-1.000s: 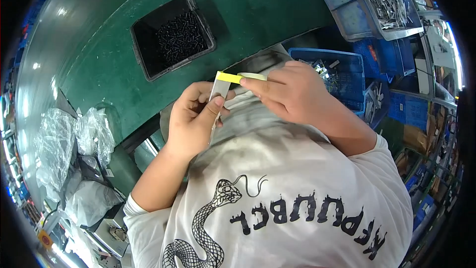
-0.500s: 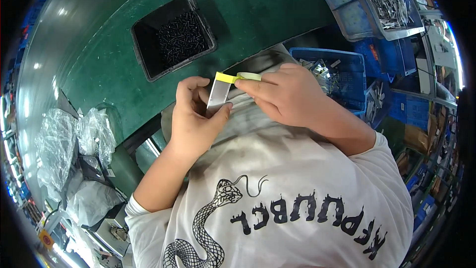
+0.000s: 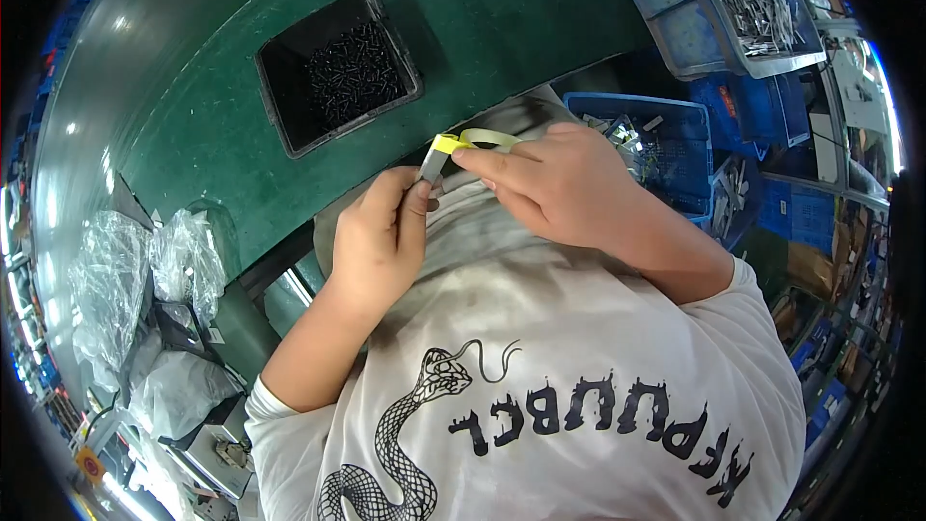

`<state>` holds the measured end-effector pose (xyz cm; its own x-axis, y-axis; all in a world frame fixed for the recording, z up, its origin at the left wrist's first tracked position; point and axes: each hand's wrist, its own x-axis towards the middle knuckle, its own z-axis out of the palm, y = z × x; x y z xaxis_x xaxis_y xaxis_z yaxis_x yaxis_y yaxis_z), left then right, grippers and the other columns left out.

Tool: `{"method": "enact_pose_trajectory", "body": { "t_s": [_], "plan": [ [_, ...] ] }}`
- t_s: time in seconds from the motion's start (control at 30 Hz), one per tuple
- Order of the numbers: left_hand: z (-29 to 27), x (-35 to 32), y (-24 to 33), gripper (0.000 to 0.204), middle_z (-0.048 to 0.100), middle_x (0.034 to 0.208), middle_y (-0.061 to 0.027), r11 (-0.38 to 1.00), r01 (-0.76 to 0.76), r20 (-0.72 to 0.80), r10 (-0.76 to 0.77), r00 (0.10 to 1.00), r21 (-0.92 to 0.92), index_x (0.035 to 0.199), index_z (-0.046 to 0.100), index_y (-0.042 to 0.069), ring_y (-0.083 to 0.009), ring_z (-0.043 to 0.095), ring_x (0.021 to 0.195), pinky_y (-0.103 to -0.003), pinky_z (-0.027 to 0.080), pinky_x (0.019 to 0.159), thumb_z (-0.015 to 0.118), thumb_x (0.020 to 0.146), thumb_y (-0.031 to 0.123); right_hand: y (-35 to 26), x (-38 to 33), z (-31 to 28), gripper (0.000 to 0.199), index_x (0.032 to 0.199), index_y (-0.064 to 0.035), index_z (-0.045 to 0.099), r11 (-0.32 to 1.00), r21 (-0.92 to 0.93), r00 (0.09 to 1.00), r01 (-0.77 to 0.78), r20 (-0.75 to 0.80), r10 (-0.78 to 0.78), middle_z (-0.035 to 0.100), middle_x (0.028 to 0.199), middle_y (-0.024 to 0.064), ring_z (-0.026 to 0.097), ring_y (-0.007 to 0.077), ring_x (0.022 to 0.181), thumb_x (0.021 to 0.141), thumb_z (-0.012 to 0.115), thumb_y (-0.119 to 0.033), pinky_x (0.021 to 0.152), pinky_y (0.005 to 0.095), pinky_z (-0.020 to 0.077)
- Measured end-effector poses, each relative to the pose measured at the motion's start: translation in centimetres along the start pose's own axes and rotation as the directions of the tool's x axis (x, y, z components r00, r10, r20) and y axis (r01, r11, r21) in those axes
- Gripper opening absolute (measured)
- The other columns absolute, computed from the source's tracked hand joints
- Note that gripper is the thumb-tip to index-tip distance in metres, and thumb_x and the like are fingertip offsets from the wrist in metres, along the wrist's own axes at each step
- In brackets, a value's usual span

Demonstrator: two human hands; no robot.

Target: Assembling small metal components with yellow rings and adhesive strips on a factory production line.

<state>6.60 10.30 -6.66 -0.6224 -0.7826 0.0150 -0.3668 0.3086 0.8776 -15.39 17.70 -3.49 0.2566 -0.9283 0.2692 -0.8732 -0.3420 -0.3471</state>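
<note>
My left hand (image 3: 378,243) pinches a small flat silver metal piece (image 3: 433,166) between thumb and fingers, its narrow edge turned up. Yellow tape (image 3: 449,144) wraps over the far end of that piece. A pale loop of the tape runs from there to my right hand (image 3: 569,183), whose fingers are closed on the tape with the index fingertip pressing at the taped end. Both hands are close together in front of my shirt, just off the near edge of the green table (image 3: 502,29). The right hand's lower fingers are partly hidden.
A black bin (image 3: 280,101) of small dark cylindrical parts stands on the table. At right are a blue crate (image 3: 637,106) with shiny metal pieces and a higher bin (image 3: 680,29) of thin metal strips. Clear plastic bags (image 3: 111,280) lie at left.
My left hand has turned the metal piece from its broad face to its narrow edge, its fingers now closer round it. The tape now bends over the end; the right hand stays nearly in place.
</note>
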Motion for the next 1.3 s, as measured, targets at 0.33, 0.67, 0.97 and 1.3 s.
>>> {"method": "enact_pose_trajectory", "body": {
  "t_s": [0.33, 0.67, 0.97, 1.3],
  "plan": [
    [-0.5, -0.1, 0.4, 0.017, 0.072, 0.104, -0.0115, 0.798, 0.228, 0.109, -0.202, 0.973, -0.558, 0.112, 0.056, -0.003, -0.0121, 0.068, 0.081, -0.025, 0.055, 0.067, 0.049, 0.105, 0.012, 0.3, 0.0, -0.6, 0.038, 0.119, -0.0138, 0.068, 0.995, 0.077, 0.998, -0.066, -0.009, 0.067, 0.068, 0.073, 0.0018, 0.059, 0.0224, 0.055, 0.082, 0.069, -0.009, 0.054, 0.034, 0.0449],
    [-0.9, 0.2, 0.2, 0.019, 0.069, 0.091, -0.0075, 0.604, 0.282, 0.212, -0.186, 0.959, -0.746, 0.112, 0.054, -0.001, -0.0118, 0.065, 0.073, -0.025, 0.053, 0.061, 0.054, 0.104, 0.016, 0.4, 0.3, -0.1, 0.037, 0.119, -0.0118, 0.068, 0.973, 0.216, 0.996, -0.084, 0.001, 0.086, 0.068, 0.071, 0.0039, 0.061, 0.0248, 0.057, 0.082, 0.068, -0.008, 0.056, 0.0372, 0.0456],
    [-1.0, 1.0, 0.7, 0.019, 0.06, 0.075, 0.0008, 0.612, 0.393, 0.327, -0.223, 0.918, -0.686, 0.095, 0.059, 0.001, -0.0067, 0.057, 0.057, -0.022, 0.048, 0.053, 0.06, 0.101, 0.019, 0.8, 0.6, -0.7, 0.042, 0.114, -0.0213, 0.073, 0.963, -0.051, 0.963, 0.266, -0.03, -0.267, 0.057, 0.066, -0.0053, 0.051, 0.0142, 0.052, 0.073, 0.072, -0.02, 0.053, 0.0312, 0.0347],
    [-2.2, 4.2, 6.0, 0.026, 0.057, 0.063, 0.0028, 0.887, 0.266, -0.056, -0.309, 0.949, -0.378, 0.074, 0.064, 0.0, -0.0033, 0.05, 0.058, -0.024, 0.037, 0.05, 0.064, 0.097, 0.014, 3.3, 4.9, -4.0, 0.026, 0.108, -0.0221, 0.073, 0.95, -0.074, 0.951, 0.303, -0.044, -0.306, 0.062, 0.069, -0.0034, 0.053, 0.0188, 0.052, 0.082, 0.069, -0.02, 0.055, 0.0339, 0.0374]
  ]
}}
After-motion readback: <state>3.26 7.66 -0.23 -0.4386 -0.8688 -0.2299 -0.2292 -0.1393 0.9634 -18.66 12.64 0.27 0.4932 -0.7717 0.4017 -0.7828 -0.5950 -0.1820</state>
